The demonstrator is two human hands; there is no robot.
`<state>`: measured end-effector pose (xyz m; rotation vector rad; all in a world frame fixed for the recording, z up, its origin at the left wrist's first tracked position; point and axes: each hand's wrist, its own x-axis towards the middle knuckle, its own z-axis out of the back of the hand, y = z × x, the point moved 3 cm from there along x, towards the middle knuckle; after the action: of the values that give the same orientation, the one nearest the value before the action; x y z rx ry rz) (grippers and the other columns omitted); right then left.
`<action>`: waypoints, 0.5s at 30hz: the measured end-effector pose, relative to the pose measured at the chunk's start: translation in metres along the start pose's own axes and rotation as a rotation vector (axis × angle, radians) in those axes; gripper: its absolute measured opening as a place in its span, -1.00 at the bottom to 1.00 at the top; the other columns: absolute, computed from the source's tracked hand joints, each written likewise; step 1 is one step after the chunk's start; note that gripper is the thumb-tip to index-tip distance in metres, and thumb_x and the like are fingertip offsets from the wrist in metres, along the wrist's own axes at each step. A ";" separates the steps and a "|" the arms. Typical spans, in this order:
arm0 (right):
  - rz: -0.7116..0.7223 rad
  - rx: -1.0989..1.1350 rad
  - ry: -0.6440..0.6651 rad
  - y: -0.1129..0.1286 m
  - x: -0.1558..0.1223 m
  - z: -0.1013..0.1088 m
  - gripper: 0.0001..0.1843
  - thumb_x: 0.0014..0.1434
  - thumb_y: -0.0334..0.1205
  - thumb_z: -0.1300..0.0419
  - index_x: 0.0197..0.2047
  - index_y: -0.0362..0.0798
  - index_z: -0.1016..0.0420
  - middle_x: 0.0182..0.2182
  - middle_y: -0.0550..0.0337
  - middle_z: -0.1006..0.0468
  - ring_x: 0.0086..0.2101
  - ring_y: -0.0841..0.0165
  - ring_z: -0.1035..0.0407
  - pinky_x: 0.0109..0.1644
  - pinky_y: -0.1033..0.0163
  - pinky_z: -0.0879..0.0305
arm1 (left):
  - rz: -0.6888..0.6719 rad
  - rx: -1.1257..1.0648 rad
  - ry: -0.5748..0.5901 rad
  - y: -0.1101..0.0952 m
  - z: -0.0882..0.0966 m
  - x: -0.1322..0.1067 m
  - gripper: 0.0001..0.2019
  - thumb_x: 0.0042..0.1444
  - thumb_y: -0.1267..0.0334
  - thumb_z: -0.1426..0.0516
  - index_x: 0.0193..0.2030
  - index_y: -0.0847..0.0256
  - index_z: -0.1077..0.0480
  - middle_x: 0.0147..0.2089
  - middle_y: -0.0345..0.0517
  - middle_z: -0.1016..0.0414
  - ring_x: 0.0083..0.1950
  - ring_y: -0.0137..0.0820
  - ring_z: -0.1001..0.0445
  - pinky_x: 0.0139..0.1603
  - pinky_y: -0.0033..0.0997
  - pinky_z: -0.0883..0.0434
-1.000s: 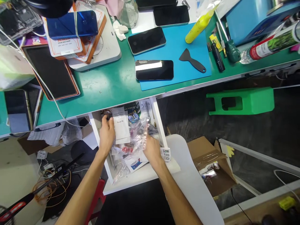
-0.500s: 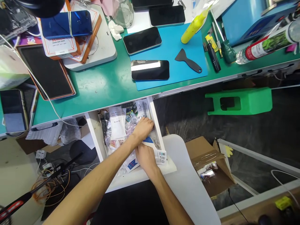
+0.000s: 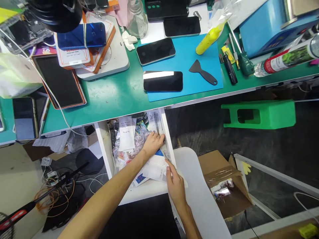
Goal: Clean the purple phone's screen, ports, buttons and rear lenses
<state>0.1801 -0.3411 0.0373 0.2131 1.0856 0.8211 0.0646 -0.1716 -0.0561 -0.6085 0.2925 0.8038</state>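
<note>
My left hand [image 3: 154, 144] reaches into the open drawer [image 3: 104, 151], its fingers curled down among the contents near the right wall. What those fingers grip is hidden. At the drawer's front right, my right hand [image 3: 176, 186] has its thumb and forefinger closed at the right end of a white packet [image 3: 156, 168]. This packet lies over a white and blue one [image 3: 141, 178] by the drawer front. Clear plastic bags [image 3: 139, 142] fill the middle. A white printed packet [image 3: 127, 134] lies on top at the left, and another pale packet [image 3: 152, 120] sits at the back right.
Above the drawer is a green tabletop [image 3: 109, 96] with a blue mat [image 3: 191, 89], a phone [image 3: 163, 83], another phone [image 3: 156, 51] and a black scraper [image 3: 203, 72]. A white chair [image 3: 196, 186] stands right of the drawer, with a cardboard box [image 3: 231, 202] and green stool [image 3: 274, 114] beyond.
My right hand has moved right, from the drawer's middle to its front right corner, and more of the white packet shows. My left hand stays near the right wall. The view has shifted slightly.
</note>
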 end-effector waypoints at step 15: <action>-0.035 0.130 -0.120 -0.005 0.002 0.016 -0.53 0.58 0.18 -0.28 0.27 -0.02 -0.61 0.12 0.01 -0.69 -0.01 0.23 -0.65 0.10 0.00 -0.70 | -0.007 -0.066 -0.027 0.008 0.013 -0.004 -0.62 0.50 0.05 -0.33 0.30 0.22 -0.54 0.26 0.06 -0.64 0.17 -0.16 -0.69 0.20 0.02 -0.71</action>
<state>0.1965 -0.3394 0.0411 0.3478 1.0273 0.6978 0.0568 -0.1620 -0.0474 -0.6596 0.2398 0.8164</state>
